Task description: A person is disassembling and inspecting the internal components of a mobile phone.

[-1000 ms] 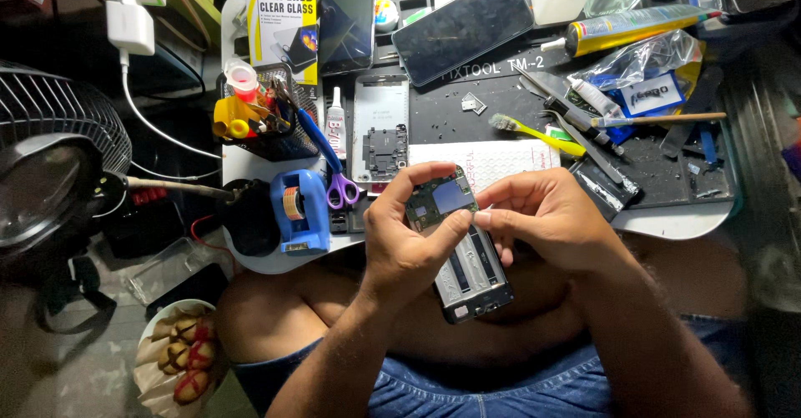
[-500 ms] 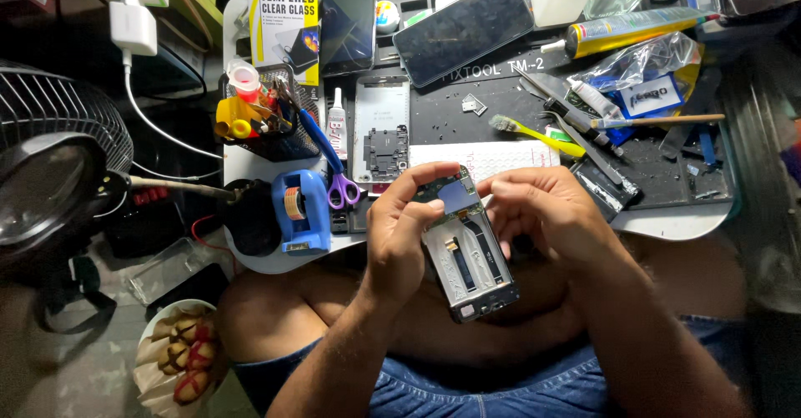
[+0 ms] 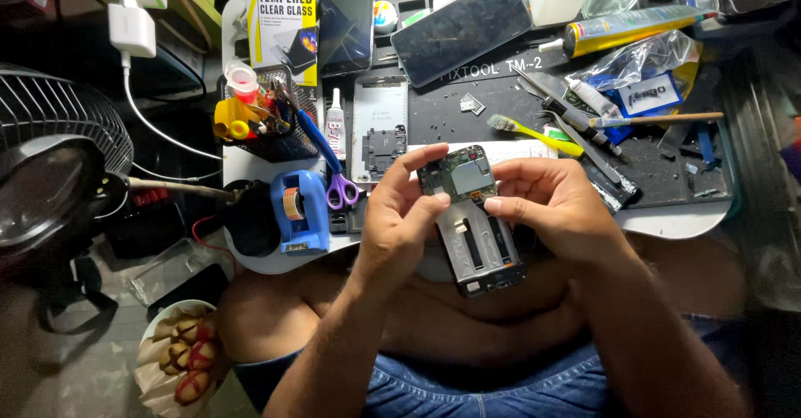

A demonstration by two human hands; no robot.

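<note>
Grey phone frame [image 3: 480, 234] lower, w/ unchanged grip

Tools crowd the far mat [image 3: 501, 109]: toothbrush [image 3: 534, 134], glue tube [image 3: 634, 26], phones. Left, a tape dispenser [image 3: 299, 209] and scissors [image 3: 334, 176] block passage. Near the lap, room stays open.

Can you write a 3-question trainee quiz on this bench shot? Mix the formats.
1. True or false: both hands touch the opened phone.
2. The blue tape dispenser sits: A) near the left hand B) near the right hand C) on the floor.
3. Fill in: the yellow-handled toothbrush lies on the dark ____ mat.

Key
1. True: the left hand grips its left edge, and the right hand's fingertips pinch the top, at the circuit board.
2. A
3. work
</note>
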